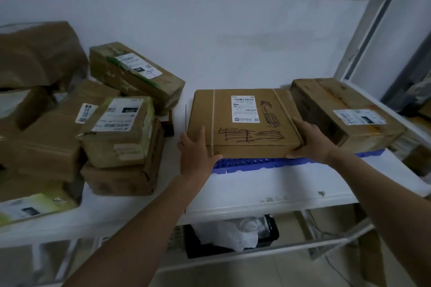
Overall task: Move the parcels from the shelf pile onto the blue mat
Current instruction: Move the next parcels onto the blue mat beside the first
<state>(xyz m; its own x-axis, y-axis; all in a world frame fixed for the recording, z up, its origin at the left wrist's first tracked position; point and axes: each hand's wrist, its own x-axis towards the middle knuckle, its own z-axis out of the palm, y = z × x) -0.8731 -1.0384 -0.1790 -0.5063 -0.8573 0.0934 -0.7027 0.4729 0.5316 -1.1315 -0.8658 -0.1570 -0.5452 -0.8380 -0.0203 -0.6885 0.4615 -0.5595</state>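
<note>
Shipping labels (pixel 245 109) on parcels, print too blurred to read

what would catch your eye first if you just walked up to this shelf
The flat brown cardboard box with black scribbles, centre, held at its sides by the left hand and right hand over the blue studded mat. Then the jumbled pile of taped brown parcels at left.

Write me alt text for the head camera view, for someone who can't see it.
Both hands, left hand and right hand, hold a flat scribbled cardboard parcel over a blue mat on a white shelf. Another parcel sits on the mat's right; a parcel pile stands left.
</note>
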